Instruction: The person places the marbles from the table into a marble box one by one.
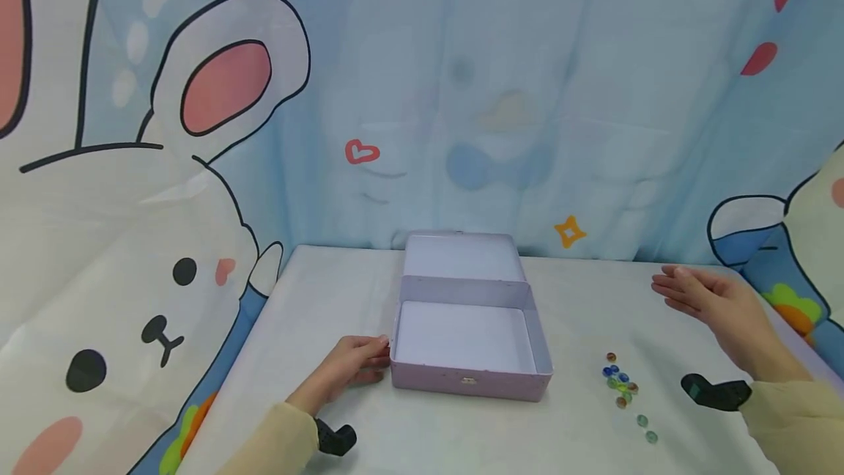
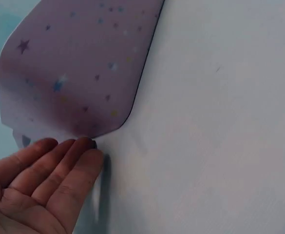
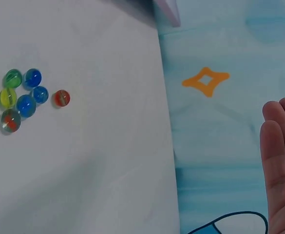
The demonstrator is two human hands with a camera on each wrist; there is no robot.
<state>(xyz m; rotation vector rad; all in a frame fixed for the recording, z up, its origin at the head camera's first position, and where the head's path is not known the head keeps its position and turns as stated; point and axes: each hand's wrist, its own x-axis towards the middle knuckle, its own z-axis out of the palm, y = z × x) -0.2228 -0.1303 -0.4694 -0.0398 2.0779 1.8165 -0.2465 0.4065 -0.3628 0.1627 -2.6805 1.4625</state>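
A lilac tin box (image 1: 472,383) stands on the table with its hinged lid (image 1: 461,255) thrown back, and its inside is bare. At the box's left side is my left hand (image 1: 352,366), its fingertips touching the wall. The left wrist view shows those fingers (image 2: 59,185) nearly straight against the star-printed side (image 2: 79,63). Over the table's right part my right hand (image 1: 725,310) is raised with straight fingers, holding nothing. Several glass marbles (image 1: 620,381) lie between it and the box; the right wrist view shows blue, green, yellow and red ones (image 3: 62,98).
The white table (image 1: 580,299) ends at a blue cartoon curtain (image 1: 422,94) behind the box. A large printed rabbit (image 1: 125,262) covers the curtain at the left. Each wrist wears a black camera mount (image 1: 715,392).
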